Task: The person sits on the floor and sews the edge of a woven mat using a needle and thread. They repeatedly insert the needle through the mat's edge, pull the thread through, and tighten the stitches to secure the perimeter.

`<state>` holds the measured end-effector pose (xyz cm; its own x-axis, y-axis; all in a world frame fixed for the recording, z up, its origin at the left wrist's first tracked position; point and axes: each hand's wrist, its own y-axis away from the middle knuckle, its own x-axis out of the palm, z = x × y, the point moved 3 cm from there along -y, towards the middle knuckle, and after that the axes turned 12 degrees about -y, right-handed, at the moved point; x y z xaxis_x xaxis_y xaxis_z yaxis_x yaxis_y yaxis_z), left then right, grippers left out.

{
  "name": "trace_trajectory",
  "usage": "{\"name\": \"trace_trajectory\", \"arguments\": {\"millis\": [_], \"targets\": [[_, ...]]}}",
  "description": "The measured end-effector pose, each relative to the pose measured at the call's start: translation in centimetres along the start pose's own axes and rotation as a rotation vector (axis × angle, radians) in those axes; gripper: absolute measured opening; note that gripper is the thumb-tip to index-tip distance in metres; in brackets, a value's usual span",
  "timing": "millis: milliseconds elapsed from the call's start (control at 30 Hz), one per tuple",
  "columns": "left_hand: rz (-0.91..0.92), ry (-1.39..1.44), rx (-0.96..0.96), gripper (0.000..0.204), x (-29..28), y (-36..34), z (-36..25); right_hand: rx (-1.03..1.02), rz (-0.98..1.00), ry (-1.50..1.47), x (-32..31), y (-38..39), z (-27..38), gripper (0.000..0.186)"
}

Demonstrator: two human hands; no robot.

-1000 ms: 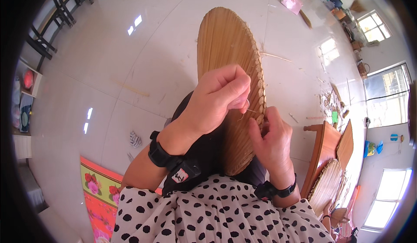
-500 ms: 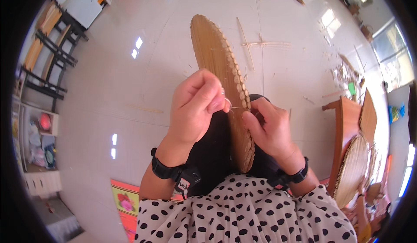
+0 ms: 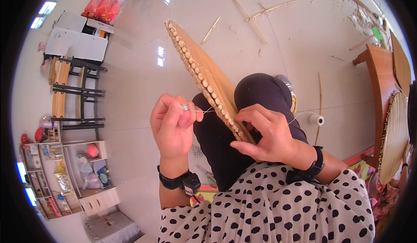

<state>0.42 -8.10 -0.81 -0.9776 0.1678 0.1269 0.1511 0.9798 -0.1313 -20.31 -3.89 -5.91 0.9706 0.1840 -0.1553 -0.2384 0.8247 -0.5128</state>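
A flat tan mat of stalks point(image 3: 200, 60), its edge lined with round cut stalk ends, stands tilted on edge between my knees. My left hand point(image 3: 173, 123) is closed just left of that edge, pinching a white thread point(image 3: 200, 111) drawn taut from the stalk ends. A silvery ring-like thimble point(image 3: 185, 107) sits on one of its fingers. Whether a needle is in the pinch is hidden. My right hand point(image 3: 267, 132) grips the mat's near end, thumb below and fingers against the far face. Another stretch of thread runs past my knee to a white spool point(image 3: 317, 120).
Loose stalks point(image 3: 271, 10) and scraps lie on the tiled floor ahead. At right are a wooden table point(image 3: 378, 69) and a second stalk mat point(image 3: 393, 134) leaning on it. Folded black-framed stools point(image 3: 82, 91) and a shelf unit point(image 3: 87, 173) stand at left.
The mat has tilted to the left, showing more of its stalk-end edge. My left hand has drawn away from it, pulling thread out. My view has shifted; the spool is now visible.
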Motion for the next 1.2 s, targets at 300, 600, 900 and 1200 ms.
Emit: {"name": "trace_trajectory", "arguments": {"millis": [300, 600, 900, 1200], "targets": [[0.030, -0.103, 0.058, 0.019, 0.2, 0.1, -3.0, 0.157, -0.097, 0.031, 2.0, -2.4, 1.2, 0.045], [0.003, -0.101, 0.027, 0.029, -1.1, -0.4, -3.8, 0.167, -0.072, 0.129, 3.5, -3.4, 2.0, 0.027], [-0.073, 0.046, -0.079, 0.028, -2.2, 0.1, -2.6, 0.157, 0.097, -0.146, 1.3, -1.5, 0.4, 0.042], [-0.058, 0.053, -0.116, 0.027, -2.6, 0.8, -3.6, 0.068, 0.138, -0.332, 1.8, -0.4, 0.1, 0.067]]}}
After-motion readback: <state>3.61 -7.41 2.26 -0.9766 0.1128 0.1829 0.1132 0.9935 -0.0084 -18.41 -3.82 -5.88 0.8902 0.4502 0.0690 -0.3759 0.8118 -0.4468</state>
